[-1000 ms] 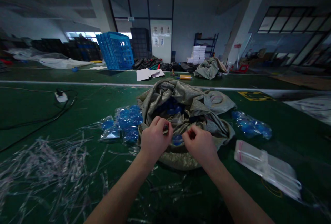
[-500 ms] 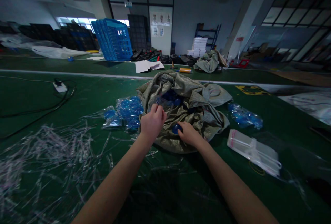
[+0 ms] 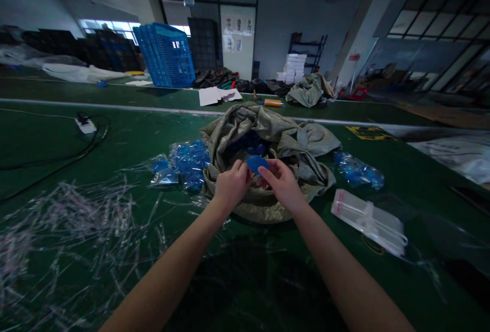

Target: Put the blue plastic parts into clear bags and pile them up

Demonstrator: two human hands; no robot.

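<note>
Countless clear strips (image 3: 76, 214) litter the green tabletop (image 3: 145, 133) beside my left forearm. To my right lies a banded pack of clear sleeves (image 3: 367, 219). Ahead, my right hand (image 3: 284, 184) pinches a blue disc (image 3: 257, 163) between thumb and fingers, above the front of the crumpled sack (image 3: 264, 212). My left hand (image 3: 233, 184) is curled at the disc's left edge; its fingertips are hard to make out, so I cannot tell whether it grips anything. Half a second ago a blue piece sat low against the sack under my right fingers; now the disc is up between both hands, so I judge this piece picked and being handled. More blue pieces (image 3: 250, 143) sit in the sack's mouth, with bagged ones (image 3: 189, 161) to its left. Farther off stand blue crates (image 3: 164, 56).
</note>
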